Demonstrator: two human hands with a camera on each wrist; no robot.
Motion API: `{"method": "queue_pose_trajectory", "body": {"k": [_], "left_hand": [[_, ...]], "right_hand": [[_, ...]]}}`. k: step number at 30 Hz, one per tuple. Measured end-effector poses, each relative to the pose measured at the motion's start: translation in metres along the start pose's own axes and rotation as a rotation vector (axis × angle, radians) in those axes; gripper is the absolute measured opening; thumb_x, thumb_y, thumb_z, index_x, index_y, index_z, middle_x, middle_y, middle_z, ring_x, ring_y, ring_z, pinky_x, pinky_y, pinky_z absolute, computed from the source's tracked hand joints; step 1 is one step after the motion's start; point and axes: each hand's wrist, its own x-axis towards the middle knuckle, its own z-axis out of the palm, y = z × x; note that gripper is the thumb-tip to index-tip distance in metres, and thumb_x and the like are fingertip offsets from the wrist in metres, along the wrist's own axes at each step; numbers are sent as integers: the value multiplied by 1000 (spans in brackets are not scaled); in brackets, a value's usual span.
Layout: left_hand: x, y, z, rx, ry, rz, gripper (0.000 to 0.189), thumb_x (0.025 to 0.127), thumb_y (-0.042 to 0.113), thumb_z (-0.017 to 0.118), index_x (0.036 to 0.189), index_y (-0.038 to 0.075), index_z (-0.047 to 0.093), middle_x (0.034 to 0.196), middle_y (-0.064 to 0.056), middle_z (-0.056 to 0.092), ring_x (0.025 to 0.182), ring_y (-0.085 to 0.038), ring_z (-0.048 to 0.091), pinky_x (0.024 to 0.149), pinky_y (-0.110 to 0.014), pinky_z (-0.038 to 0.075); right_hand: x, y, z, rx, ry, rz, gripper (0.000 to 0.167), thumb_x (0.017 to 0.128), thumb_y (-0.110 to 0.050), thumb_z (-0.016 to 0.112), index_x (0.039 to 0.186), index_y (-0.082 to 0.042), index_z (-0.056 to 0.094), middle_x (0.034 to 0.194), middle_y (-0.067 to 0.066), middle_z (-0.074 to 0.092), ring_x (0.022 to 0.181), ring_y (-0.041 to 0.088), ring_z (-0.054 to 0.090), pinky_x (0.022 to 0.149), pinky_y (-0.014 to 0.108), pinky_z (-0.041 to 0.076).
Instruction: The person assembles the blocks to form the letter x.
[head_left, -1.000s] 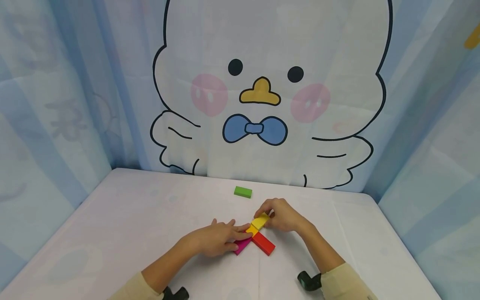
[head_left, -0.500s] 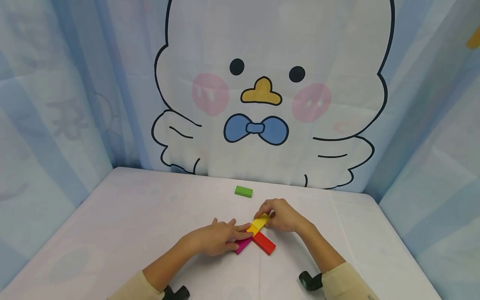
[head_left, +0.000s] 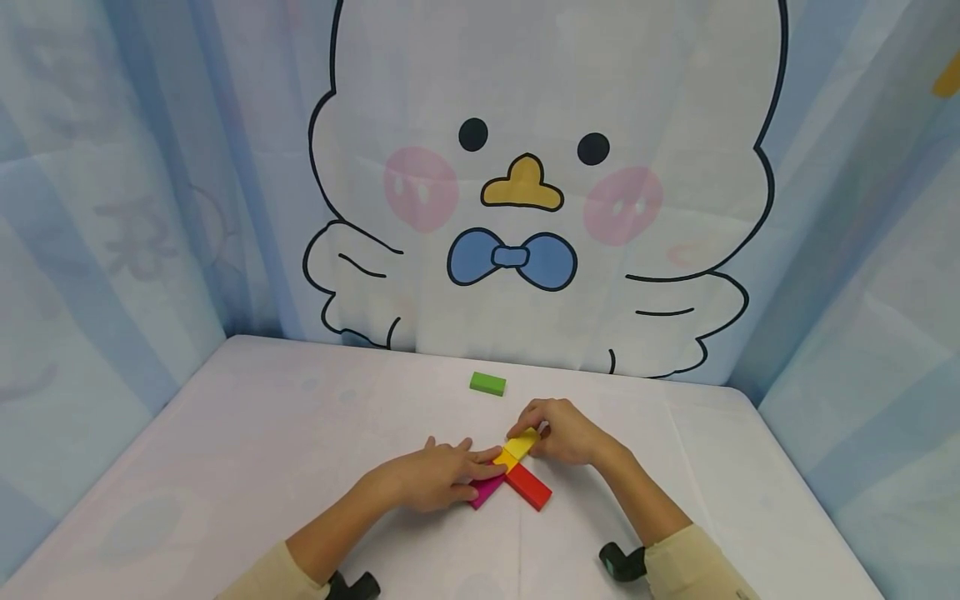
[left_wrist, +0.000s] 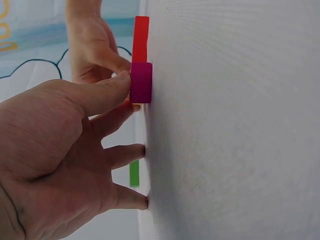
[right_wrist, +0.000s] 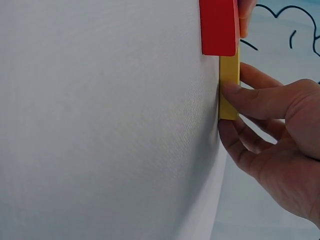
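Thumb and fingertips of the left hand (head_left: 431, 479) close on the magenta block (head_left: 489, 492); the thumb presses its near edge, two fingers reach over toward the orange block (head_left: 508, 460), and the last two are spread apart, tips down on the table (head_left: 285, 433). Just right of that grip lies the red block (head_left: 528, 487), touched by neither hand, slanting off to the right, its far end apparently against the orange one; whether it also touches the magenta is hard to tell. Slightly farther, the right hand (head_left: 566, 433) clamps the yellow block (head_left: 521, 443), thumb on one side and a finger at its outer end, the block low on the table and end to end with the orange. Over the last second next to nothing has changed: both grips and the clustered blocks show barely a trace of movement. That stillness suggests the hands are steadying or squaring up the line of magenta, orange and yellow rather than carrying anything. Beyond, the green block (head_left: 487, 383) lies alone, well apart from the others and where it was, and behind it hangs the curtain (head_left: 525, 325).
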Motion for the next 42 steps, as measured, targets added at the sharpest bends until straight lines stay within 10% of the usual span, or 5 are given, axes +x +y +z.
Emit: {"method": "queue_pose_trajectory", "body": {"k": [22, 33, 42], "left_hand": [[-3, 1, -3, -18, -1, 32, 52, 104, 29, 65, 152, 42, 52, 165, 14, 40, 153, -38, 39, 113, -79, 29], [-4, -7, -8, -61, 39, 41, 49, 103, 25, 65, 151, 30, 57, 160, 4, 50, 149, -23, 47, 120, -53, 41], [-2, -8, -7, -60, 75, 25, 46, 101, 20, 67, 146, 29, 62, 146, 6, 63, 139, -21, 57, 114, -47, 48]], "right_hand": [[-13, 2, -3, 0, 6, -24, 39, 90, -2, 77, 126, -18, 76, 139, 12, 61, 127, 33, 59, 98, 43, 60], [-37, 5, -1, 23, 76, -97, 28, 97, -5, 71, 117, -22, 79, 133, 1, 69, 131, 32, 60, 109, 57, 50], [-50, -1, 1, 8, -25, -125, 33, 98, -6, 69, 124, -27, 78, 143, -4, 65, 140, 28, 56, 112, 55, 48]]}}
